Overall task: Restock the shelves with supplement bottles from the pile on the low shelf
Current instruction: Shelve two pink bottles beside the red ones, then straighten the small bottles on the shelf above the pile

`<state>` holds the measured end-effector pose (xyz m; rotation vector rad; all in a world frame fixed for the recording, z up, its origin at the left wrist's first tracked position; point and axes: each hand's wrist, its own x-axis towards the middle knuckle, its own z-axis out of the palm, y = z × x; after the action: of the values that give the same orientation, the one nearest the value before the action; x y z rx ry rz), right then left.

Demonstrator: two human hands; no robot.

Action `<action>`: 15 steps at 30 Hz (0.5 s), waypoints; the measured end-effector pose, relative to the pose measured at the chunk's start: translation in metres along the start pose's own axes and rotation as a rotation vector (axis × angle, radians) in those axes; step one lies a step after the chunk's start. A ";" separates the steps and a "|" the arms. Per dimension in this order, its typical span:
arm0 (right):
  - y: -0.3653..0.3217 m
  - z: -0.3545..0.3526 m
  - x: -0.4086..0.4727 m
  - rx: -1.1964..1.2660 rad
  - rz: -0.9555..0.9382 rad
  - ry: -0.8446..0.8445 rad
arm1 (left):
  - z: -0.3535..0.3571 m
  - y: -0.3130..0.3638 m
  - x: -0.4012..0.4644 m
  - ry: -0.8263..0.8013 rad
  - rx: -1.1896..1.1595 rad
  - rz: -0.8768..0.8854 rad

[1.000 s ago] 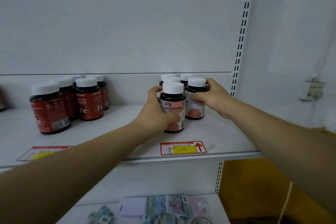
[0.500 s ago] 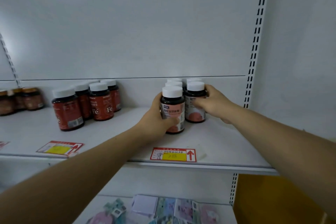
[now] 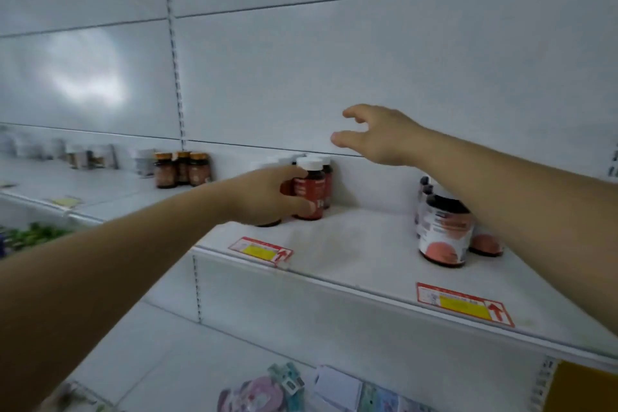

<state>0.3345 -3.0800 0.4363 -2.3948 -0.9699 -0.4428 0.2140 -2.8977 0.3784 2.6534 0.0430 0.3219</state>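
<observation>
At frame center the left hand (image 3: 267, 196) wraps its fingers around a red bottle (image 3: 309, 192) standing on the shelf (image 3: 361, 244). The right hand (image 3: 378, 134) hovers above, fingers spread and empty. Pink-labelled bottles (image 3: 444, 231) stand at right.

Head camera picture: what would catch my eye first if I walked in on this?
Two bare arms reach across the white shelf. The left hand wraps around red-labelled bottles with white caps near the back wall, while the right hand hangs open in the air above, holding nothing. Under the right forearm stand pink-labelled bottles, and red and yellow price tags mark the shelf edge.
</observation>
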 end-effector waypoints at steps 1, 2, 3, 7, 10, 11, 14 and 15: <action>-0.028 0.020 0.011 0.000 -0.046 -0.022 | -0.013 -0.023 -0.014 0.007 0.034 -0.031; -0.056 0.041 0.022 0.005 -0.088 -0.045 | -0.026 -0.048 -0.029 0.022 0.064 -0.065; -0.087 0.064 0.033 0.013 -0.131 -0.072 | -0.039 -0.076 -0.046 0.042 0.094 -0.101; -0.219 0.161 0.073 0.024 -0.305 -0.160 | -0.091 -0.194 -0.126 0.098 0.185 -0.259; -0.322 0.231 0.094 0.050 -0.425 -0.237 | -0.127 -0.280 -0.187 0.097 0.238 -0.431; -0.355 0.254 0.099 0.064 -0.461 -0.260 | -0.137 -0.307 -0.205 0.100 0.247 -0.481; -0.433 0.317 0.108 0.120 -0.558 -0.322 | -0.157 -0.369 -0.248 0.107 0.214 -0.579; -0.461 0.342 0.111 0.149 -0.590 -0.353 | -0.165 -0.392 -0.263 0.115 0.205 -0.617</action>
<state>0.1170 -2.5418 0.3659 -2.0580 -1.8117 -0.1373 -0.0707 -2.4968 0.2866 2.6483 0.9501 0.2680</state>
